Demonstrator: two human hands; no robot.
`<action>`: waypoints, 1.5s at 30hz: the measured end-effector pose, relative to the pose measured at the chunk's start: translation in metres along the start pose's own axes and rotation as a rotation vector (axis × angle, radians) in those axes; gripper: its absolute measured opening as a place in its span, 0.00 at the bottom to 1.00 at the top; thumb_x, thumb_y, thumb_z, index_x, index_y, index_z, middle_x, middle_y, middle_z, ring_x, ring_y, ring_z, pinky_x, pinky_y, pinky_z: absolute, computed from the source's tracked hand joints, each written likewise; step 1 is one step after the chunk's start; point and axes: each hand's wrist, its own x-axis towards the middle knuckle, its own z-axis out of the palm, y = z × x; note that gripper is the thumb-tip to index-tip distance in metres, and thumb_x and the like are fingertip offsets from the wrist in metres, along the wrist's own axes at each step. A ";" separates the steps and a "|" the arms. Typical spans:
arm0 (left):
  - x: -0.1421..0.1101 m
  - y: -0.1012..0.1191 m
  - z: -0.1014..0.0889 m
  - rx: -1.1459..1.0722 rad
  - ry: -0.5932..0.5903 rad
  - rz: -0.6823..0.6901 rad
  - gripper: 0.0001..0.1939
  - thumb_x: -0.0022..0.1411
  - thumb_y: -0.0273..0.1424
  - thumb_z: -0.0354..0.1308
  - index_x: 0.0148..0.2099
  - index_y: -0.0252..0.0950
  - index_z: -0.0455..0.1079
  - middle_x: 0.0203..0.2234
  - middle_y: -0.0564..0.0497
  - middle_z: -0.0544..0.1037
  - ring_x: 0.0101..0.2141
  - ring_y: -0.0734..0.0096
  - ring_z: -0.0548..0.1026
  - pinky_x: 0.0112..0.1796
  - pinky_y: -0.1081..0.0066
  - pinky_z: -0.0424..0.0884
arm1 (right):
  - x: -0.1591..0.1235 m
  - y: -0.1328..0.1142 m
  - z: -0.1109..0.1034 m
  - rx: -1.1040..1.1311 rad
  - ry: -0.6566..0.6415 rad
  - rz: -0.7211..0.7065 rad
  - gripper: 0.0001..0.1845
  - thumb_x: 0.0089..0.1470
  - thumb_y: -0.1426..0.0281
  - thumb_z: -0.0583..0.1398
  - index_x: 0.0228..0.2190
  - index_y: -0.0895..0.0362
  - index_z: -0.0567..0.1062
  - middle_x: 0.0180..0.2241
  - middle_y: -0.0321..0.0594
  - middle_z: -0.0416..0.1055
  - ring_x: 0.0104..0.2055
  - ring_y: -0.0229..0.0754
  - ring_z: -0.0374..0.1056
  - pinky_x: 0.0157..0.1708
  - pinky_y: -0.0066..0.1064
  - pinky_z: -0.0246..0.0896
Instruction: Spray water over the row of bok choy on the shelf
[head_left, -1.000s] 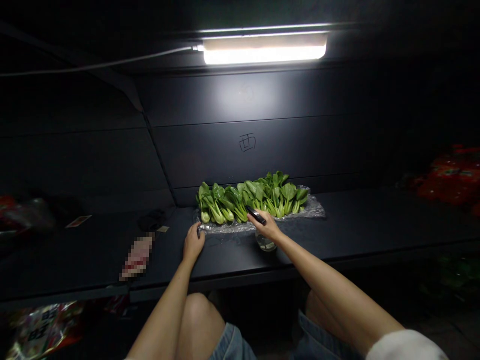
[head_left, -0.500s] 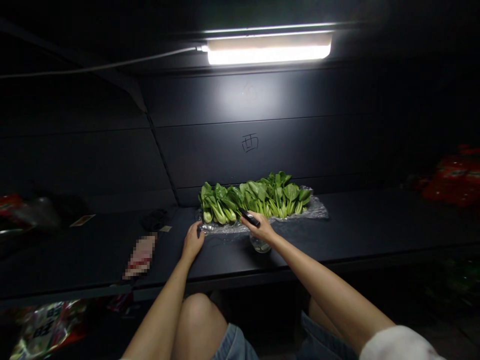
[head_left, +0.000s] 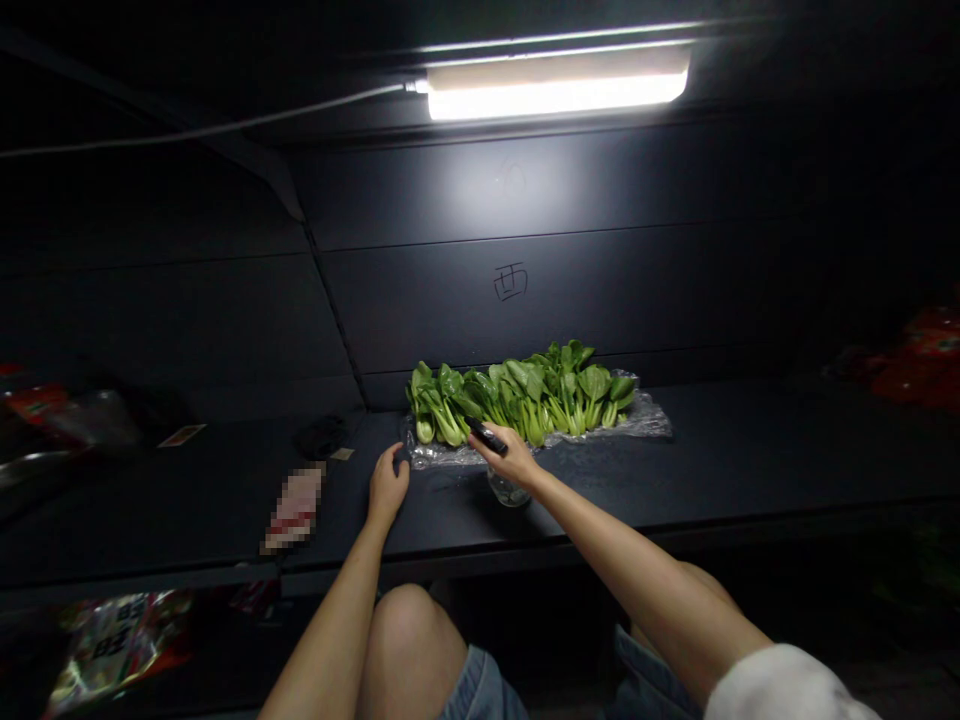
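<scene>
A row of green bok choy (head_left: 525, 395) lies on a clear plastic sheet (head_left: 645, 418) on a dark shelf (head_left: 720, 470), under a strip light (head_left: 555, 85). My right hand (head_left: 508, 460) is closed round a slim black object (head_left: 486, 436), held over the front of the greens. Under that hand stands a small clear container (head_left: 506, 492). My left hand (head_left: 388, 487) rests on the shelf at the sheet's left corner with its fingers curled; what they pinch, if anything, is hidden.
A blurred-out packet (head_left: 294, 510) and a small dark bundle (head_left: 321, 435) lie left of the greens. Shiny packaging (head_left: 112, 645) sits low at the left, red packs (head_left: 926, 360) at the far right. My knees (head_left: 409, 640) are below the shelf edge.
My right hand has drifted left along the greens with the black object. My left hand has stayed at the plastic's left corner. The view has shifted slightly.
</scene>
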 end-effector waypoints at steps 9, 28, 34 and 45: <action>-0.001 -0.004 0.002 -0.025 0.022 -0.015 0.20 0.59 0.28 0.50 0.53 0.33 0.70 0.49 0.40 0.77 0.52 0.58 0.74 0.56 0.56 0.68 | 0.004 -0.002 0.011 0.003 0.001 -0.002 0.16 0.60 0.56 0.56 0.31 0.54 0.76 0.31 0.39 0.76 0.34 0.44 0.70 0.35 0.29 0.60; 0.001 -0.014 0.006 -0.063 0.012 -0.039 0.21 0.59 0.27 0.50 0.54 0.34 0.69 0.50 0.40 0.76 0.52 0.58 0.75 0.57 0.55 0.68 | 0.010 -0.005 0.032 0.081 -0.001 -0.024 0.17 0.59 0.55 0.57 0.33 0.55 0.77 0.33 0.41 0.77 0.36 0.45 0.72 0.37 0.31 0.62; 0.001 -0.013 0.004 -0.044 -0.013 -0.044 0.21 0.59 0.27 0.49 0.54 0.33 0.69 0.50 0.39 0.76 0.52 0.57 0.74 0.57 0.56 0.68 | 0.011 -0.010 0.030 0.104 -0.004 -0.011 0.17 0.59 0.55 0.57 0.35 0.55 0.77 0.34 0.41 0.77 0.38 0.45 0.72 0.39 0.32 0.62; 0.002 -0.016 0.006 -0.049 -0.013 -0.043 0.21 0.59 0.26 0.49 0.54 0.33 0.70 0.51 0.39 0.76 0.53 0.58 0.74 0.58 0.56 0.67 | 0.009 -0.012 0.028 0.144 -0.010 -0.017 0.16 0.59 0.57 0.57 0.31 0.56 0.75 0.30 0.38 0.74 0.34 0.43 0.70 0.36 0.30 0.60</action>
